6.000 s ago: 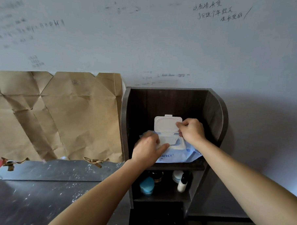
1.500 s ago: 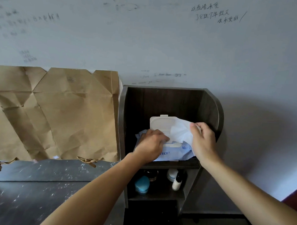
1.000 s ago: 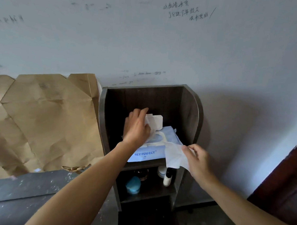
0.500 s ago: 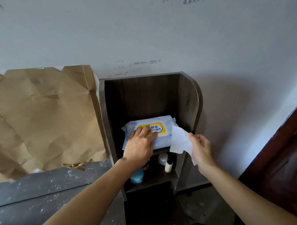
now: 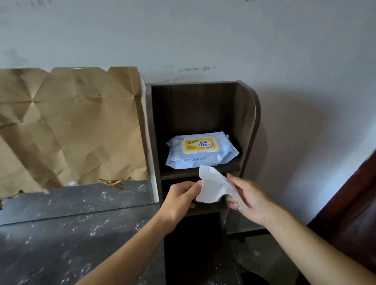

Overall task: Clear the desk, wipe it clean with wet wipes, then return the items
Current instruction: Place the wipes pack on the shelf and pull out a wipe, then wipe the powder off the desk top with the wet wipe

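Crumpled white wet wipe (image 5: 211, 186) hangs in front of the dark wooden shelf (image 5: 246, 123), left hand (image 5: 180, 200) and right hand (image 5: 249, 201) each pinching 1 edge, guessing to spread it flat for the dusty grey desk (image 5: 60, 233).

The wipe (image 5: 211, 186) is thin white cloth, matt and crumpled; the pack (image 5: 201, 152) is glossy plastic film; the shelf unit (image 5: 246, 123) is dark matt wood grain; the brown paper (image 5: 71, 126) is creased and dull; the desk (image 5: 49, 233) is grey and speckled.
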The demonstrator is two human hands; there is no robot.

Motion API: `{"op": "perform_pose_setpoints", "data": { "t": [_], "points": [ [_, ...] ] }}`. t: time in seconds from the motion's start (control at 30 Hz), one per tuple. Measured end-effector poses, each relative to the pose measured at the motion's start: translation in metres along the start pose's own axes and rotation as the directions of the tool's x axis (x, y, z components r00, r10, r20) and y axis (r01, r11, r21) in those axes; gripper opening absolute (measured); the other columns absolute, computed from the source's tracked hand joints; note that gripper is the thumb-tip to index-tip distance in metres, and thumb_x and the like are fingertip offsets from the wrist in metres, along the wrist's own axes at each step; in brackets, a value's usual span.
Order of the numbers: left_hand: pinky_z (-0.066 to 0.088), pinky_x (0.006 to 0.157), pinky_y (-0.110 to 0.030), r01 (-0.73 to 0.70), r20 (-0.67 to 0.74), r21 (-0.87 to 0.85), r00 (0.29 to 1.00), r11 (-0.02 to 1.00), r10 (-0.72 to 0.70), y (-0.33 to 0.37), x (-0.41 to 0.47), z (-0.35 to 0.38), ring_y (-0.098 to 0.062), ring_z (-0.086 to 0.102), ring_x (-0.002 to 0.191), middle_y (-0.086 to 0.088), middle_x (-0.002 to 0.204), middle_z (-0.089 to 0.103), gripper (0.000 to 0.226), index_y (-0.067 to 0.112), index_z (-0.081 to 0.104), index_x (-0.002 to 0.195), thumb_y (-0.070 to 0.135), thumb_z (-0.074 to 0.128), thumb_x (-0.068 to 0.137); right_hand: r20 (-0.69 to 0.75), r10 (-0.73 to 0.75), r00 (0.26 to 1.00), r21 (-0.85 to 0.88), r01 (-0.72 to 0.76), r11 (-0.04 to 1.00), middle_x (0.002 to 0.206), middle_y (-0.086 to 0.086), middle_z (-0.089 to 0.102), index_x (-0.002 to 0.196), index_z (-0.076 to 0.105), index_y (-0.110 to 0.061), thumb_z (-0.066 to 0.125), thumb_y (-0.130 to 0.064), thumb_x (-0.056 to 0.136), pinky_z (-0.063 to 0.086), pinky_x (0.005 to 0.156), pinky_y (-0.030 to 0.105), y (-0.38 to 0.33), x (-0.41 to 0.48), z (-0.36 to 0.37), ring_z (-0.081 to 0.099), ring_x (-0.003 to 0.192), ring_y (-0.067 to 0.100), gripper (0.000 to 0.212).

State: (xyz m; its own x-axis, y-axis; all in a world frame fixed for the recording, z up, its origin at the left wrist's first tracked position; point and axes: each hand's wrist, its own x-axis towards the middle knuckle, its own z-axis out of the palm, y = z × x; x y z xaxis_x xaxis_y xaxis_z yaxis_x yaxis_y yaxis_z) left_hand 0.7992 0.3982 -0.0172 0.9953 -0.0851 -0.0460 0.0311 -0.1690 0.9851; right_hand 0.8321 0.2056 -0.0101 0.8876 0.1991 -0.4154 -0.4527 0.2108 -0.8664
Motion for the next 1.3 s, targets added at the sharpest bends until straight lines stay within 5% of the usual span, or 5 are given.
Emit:
{"op": "perform_pose_setpoints", "data": {
  "t": [0.3, 0.8, 1.07, 1.17, 1.3],
  "points": [
    [0.040, 0.050, -0.018, 0.103, -0.331, -0.027, 0.938, 0.994, -0.106, -0.037, -0.117, -0.008, -0.009, 0.049, 0.052, -0.007, 0.059, 0.055, 0.016, -0.002, 0.067, 0.072, 0.006, 0.067, 0.086, 0.248, 0.073, 0.966, -0.199, -0.023, 0.980, 0.087, 0.015, 0.072, 0.081, 0.075, -0.005, 0.071, -0.007, 0.071, 0.050, 0.076, 0.034, 0.068, -0.042, 0.027, 0.066, 0.081, 0.025, 0.011],
    [0.044, 0.056, -0.016, 0.336, -0.590, 0.369, 0.805, 0.866, -0.061, -0.067, -0.290, -0.125, -0.003, 0.057, 0.059, 0.008, 0.070, 0.065, 0.026, 0.013, 0.073, 0.089, -0.001, 0.051, 0.084, 0.525, 0.134, 0.841, -0.451, 0.141, 0.881, 0.083, 0.005, 0.064, 0.095, 0.071, -0.007, 0.070, 0.008, 0.075, 0.047, 0.073, 0.018, 0.167, -0.080, 0.178, 0.061, 0.079, 0.012, 0.026],
    [0.052, 0.063, -0.034, 0.279, -0.729, -0.243, 0.579, 0.929, -0.365, -0.105, -0.354, -0.220, -0.020, 0.061, 0.067, -0.014, 0.084, 0.062, 0.021, 0.003, 0.057, 0.085, 0.021, 0.053, 0.095, 0.640, 0.272, 0.719, -0.655, 0.325, 0.682, 0.073, 0.001, 0.068, 0.085, 0.074, -0.011, 0.070, -0.021, 0.083, 0.049, 0.066, 0.024, 0.213, -0.107, 0.299, 0.060, 0.070, 0.011, 0.010],
    [0.055, 0.069, -0.039, 0.150, -0.581, -0.567, 0.624, 0.810, -0.522, -0.114, -0.370, -0.251, -0.030, 0.069, 0.078, -0.017, 0.095, 0.071, 0.042, 0.005, 0.063, 0.101, 0.043, 0.046, 0.098, 0.643, 0.247, 0.725, -0.625, 0.310, 0.717, 0.079, 0.003, 0.069, 0.083, 0.074, -0.011, 0.071, -0.020, 0.082, 0.048, 0.069, 0.024, 0.227, -0.113, 0.339, 0.060, 0.075, 0.012, 0.009],
    [0.055, 0.081, -0.046, 0.120, -0.561, -0.517, 0.701, 0.848, -0.441, -0.129, -0.382, -0.282, -0.035, 0.068, 0.090, -0.021, 0.099, 0.070, 0.045, 0.000, 0.065, 0.104, 0.043, 0.058, 0.091, 0.591, 0.239, 0.770, -0.614, 0.238, 0.753, 0.077, 0.007, 0.070, 0.082, 0.073, -0.006, 0.075, -0.018, 0.077, 0.047, 0.061, 0.023, 0.247, -0.113, 0.373, 0.061, 0.071, 0.015, 0.013]
  ]
}}
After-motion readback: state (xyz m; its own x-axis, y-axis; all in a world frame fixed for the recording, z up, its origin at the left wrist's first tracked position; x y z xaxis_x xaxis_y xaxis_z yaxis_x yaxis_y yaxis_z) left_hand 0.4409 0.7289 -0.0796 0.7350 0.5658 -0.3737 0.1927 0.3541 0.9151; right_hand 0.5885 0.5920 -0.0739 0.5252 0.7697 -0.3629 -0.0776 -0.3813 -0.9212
